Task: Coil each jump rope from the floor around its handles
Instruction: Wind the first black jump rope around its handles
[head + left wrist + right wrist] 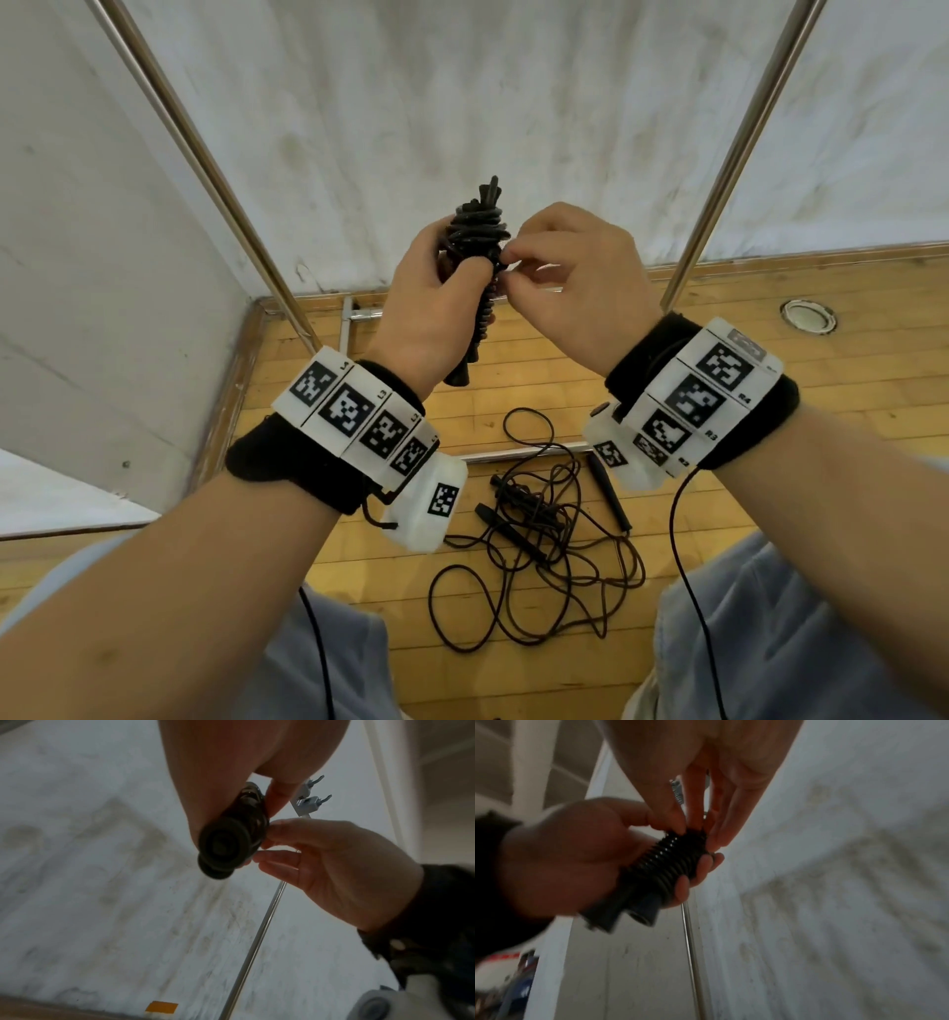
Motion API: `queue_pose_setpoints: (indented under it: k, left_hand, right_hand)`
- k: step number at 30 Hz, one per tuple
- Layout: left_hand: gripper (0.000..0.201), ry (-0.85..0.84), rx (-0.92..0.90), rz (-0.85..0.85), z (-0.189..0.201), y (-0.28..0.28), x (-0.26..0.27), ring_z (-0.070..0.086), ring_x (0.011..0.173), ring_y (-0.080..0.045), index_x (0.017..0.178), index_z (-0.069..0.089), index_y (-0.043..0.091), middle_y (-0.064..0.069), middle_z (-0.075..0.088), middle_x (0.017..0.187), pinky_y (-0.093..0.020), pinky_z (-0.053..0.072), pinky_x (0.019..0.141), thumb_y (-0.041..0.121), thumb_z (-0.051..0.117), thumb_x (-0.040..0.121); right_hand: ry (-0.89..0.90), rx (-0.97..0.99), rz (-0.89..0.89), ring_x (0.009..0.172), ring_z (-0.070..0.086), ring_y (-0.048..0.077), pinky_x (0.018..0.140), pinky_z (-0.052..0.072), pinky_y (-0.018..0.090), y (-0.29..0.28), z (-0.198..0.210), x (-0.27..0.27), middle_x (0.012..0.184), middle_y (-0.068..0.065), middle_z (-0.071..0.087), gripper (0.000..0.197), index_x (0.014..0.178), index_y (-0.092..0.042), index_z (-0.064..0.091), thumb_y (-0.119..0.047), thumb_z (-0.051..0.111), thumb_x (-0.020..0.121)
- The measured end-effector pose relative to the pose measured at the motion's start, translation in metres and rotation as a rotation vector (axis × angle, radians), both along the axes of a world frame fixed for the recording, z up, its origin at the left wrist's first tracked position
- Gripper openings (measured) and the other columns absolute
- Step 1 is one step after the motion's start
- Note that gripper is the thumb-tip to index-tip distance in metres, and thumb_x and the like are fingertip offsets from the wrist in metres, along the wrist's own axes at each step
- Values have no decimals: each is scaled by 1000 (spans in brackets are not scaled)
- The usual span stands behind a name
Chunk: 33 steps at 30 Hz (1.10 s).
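- A black jump rope (477,241) is held in the air above the wooden floor (719,514); its cord is wound in tight turns round the upper part of two ribbed black handles laid side by side.
- The long axis of the bundle runs nearly upright — cord end up, the handle butts pointing down toward the floor.
- The handles are gripped in the left hand (436,303), fingers and thumb curled round them below the windings.
- The cord at the side of the coil is pinched between thumb and fingertips of the right hand (575,277) — a narrow grip.
- On the floor below the held bundle a loose tangle of rope (544,555) is seen, black cord in open loops with slim black handles lying among them.
- Two metal poles (739,154) rise from the floor on either side of the bundle, before a white wall (462,77).
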<state>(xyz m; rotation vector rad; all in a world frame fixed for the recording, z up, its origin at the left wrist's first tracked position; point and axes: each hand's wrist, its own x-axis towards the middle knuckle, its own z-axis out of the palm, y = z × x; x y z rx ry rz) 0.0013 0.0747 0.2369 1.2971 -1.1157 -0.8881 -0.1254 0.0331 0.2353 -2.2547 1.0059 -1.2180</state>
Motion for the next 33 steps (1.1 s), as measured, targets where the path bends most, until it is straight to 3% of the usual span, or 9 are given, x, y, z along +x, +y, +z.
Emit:
queue_pose_setpoints:
  k: [3,7,11,14,17,23,26,29,33]
  left_hand:
    - [37,-153,-74,-7,-5,0,0,55,64,-2,128,46,20,6,60,90,-18,46,57,8,51,93]
    - [44,-292,-145,6,-10,1,0,57,89,11,134,42,19,20,58,103,-6,44,75,12,54,92]
    - [47,-345,-184,28,-12,2,-1,56,101,8,134,43,19,19,57,111,-9,44,85,17,55,88]
    - [50,-305,-166,45,-13,2,-4,58,101,6,133,45,22,17,60,111,-11,46,86,21,56,84]
    - [43,-213,-155,90,-9,1,-8,61,90,2,122,51,29,15,63,104,-16,49,77,21,55,80]
    - [46,11,-77,48,-9,1,-8,61,71,-16,120,55,9,-10,66,91,-29,45,57,20,52,76]
    - [42,80,-50,2,-11,3,-8,53,62,-19,117,52,12,-8,61,82,-30,41,51,23,53,76]
    - [27,30,-29,59,-11,0,-9,50,51,-15,104,55,19,0,59,71,-28,40,46,39,61,86]
    - [17,73,14,124,-9,-6,-8,56,47,-14,88,62,19,-3,66,66,-26,42,42,36,63,87]
  right_hand:
    - [-137,292,-18,75,62,13,71,50,22,-1,2,0,79,-2,64,12,76,-17,74,-17,65,84]
    - [-382,660,87,60,62,13,64,55,26,1,4,-1,70,1,69,9,79,-14,73,-11,66,84]
    - [-525,872,157,52,53,15,54,48,23,2,3,1,63,6,59,6,82,-1,70,-4,65,83]
    - [-566,894,119,47,48,15,47,44,24,4,3,6,57,5,49,16,68,-2,62,-2,60,84]
    - [-605,899,47,44,44,15,46,41,24,2,4,7,53,3,44,26,58,-8,51,-6,53,84]
    - [-568,917,5,47,53,19,49,48,27,-4,2,4,60,4,47,18,72,-4,55,-11,48,87]
    - [-509,902,34,52,61,19,55,54,28,-5,0,4,63,8,58,15,81,3,63,-8,54,85]
    - [-450,828,15,49,61,16,53,53,27,-3,-3,6,53,2,61,17,72,-1,63,-7,54,85]
    - [-440,761,-36,42,54,14,47,47,24,-5,-3,5,48,-2,55,22,62,-7,59,-8,54,84]
